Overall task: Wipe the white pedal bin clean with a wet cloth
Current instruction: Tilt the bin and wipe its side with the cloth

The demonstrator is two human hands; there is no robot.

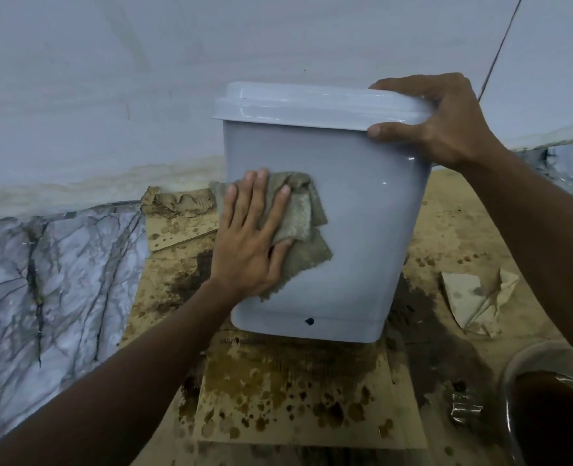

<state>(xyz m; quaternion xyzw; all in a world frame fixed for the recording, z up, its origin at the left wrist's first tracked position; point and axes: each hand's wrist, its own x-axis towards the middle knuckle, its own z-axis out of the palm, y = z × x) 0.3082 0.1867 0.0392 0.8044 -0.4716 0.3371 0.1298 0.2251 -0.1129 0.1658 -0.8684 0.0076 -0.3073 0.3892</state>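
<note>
Bin: white, glossy, upright, lid down. Stands on stained cardboard. Small dark spot low on its near face, just above the base step.

Cloth: grey-brown, crumpled, flat against the bin's near face, left of centre, about mid-height. One corner hangs down below the hand.

Left hand: laid on the cloth, fingers straight and spread, pointing up, pressing it to the bin's side. Thumb lies across the cloth's lower fold.

Right hand: clamped on the bin's top right corner, fingers curled over the lid, thumb on the near face just under the lid rim. The two hands are well apart.

Around the bin: cardboard under it blotched with dark wet marks, darkest at the bin's left and right foot. Torn cardboard scrap to the bin's right. Bowl of brown water, nearer than the bin and to its right, partly cut by the frame edge. Marbled sheet to the bin's left. Pale wall behind the bin, stained along its foot.
</note>
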